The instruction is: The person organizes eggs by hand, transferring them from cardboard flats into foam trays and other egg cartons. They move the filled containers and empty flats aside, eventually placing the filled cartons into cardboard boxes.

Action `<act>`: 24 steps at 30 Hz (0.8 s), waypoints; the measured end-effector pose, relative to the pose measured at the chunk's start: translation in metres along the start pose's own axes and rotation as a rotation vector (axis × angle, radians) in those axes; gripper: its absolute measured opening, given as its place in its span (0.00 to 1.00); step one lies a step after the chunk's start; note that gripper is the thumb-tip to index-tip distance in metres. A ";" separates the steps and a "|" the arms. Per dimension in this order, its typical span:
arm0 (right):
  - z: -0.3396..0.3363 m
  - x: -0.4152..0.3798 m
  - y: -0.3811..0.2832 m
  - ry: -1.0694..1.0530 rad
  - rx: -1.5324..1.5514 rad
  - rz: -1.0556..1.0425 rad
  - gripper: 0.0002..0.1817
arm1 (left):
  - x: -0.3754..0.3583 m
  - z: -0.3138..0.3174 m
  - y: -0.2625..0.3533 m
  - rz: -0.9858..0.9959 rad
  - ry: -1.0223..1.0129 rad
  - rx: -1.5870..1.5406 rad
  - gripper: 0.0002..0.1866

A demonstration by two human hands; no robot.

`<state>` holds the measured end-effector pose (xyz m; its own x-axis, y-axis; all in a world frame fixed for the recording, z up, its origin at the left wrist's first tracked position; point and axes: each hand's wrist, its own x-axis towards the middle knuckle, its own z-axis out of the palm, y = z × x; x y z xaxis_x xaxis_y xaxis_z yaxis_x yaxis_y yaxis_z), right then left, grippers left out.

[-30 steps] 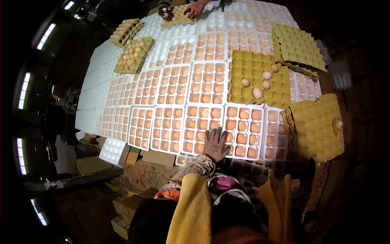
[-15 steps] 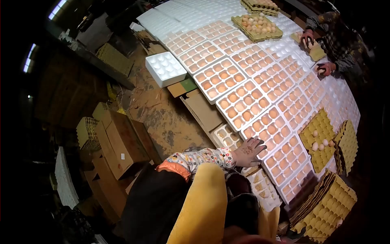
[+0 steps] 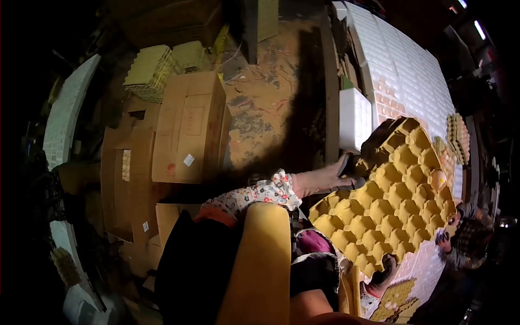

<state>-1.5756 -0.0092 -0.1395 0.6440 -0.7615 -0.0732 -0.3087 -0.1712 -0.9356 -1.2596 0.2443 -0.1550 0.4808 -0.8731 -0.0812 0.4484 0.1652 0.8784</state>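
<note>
A stack of yellow pulp egg trays (image 3: 387, 208) is held up in front of me, tilted, above the table. One egg (image 3: 437, 179) sits in a cup near its far edge. My left hand (image 3: 322, 180) grips the near left side of the stack, thumb and fingers apart around the edge. At the lower edge, my right hand (image 3: 383, 273) is closed on the trays, with its fingers partly hidden. Beneath and behind the stack, white foam egg trays (image 3: 403, 65) cover the table, and the stack hides many of them.
Cardboard boxes (image 3: 187, 127) stand on the floor to the left, with stacked pulp trays (image 3: 151, 70) behind them. A white foam box (image 3: 355, 120) sits at the table's edge. Across the table is a co-worker (image 3: 468, 238). More pulp trays (image 3: 398, 295) lie at the lower right.
The view has swung left. My left hand has left the foam trays, and both hands now hold the stack of pulp trays, lifted from the right side.
</note>
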 end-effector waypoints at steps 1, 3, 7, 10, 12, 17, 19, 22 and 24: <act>0.043 0.021 -0.026 -0.074 0.097 0.010 0.09 | -0.012 -0.029 0.003 0.098 0.150 0.144 0.52; 0.046 0.077 -0.002 -0.295 -0.204 -0.344 0.07 | -0.031 -0.001 0.009 0.196 0.407 0.088 0.48; 0.072 0.162 0.018 -0.577 -0.437 -0.874 0.11 | -0.048 -0.012 0.004 0.461 0.663 0.067 0.39; 0.108 0.217 -0.001 -0.814 -0.496 -1.092 0.08 | -0.056 -0.010 -0.008 0.542 0.798 0.170 0.31; 0.141 0.225 -0.010 -0.996 -0.199 -0.673 0.09 | -0.066 -0.002 -0.035 0.478 0.936 -0.004 0.28; 0.225 0.238 0.033 -1.454 0.305 -0.315 0.14 | -0.131 0.010 -0.102 0.467 1.502 0.522 0.25; 0.282 0.227 0.010 -1.567 0.397 0.106 0.18 | -0.170 -0.005 -0.126 0.432 1.687 0.603 0.25; 0.424 0.260 -0.047 -1.574 0.285 0.363 0.26 | -0.241 -0.131 -0.063 0.240 1.979 0.347 0.28; 0.489 0.235 -0.120 -1.465 0.363 1.018 0.28 | -0.263 -0.200 -0.055 -0.043 2.048 0.531 0.29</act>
<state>-1.0445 0.1379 -0.2129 0.4106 0.6659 -0.6228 -0.9083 0.2389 -0.3434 -1.2600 0.5567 -0.2765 0.5832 0.8108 -0.0499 0.4518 -0.2727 0.8494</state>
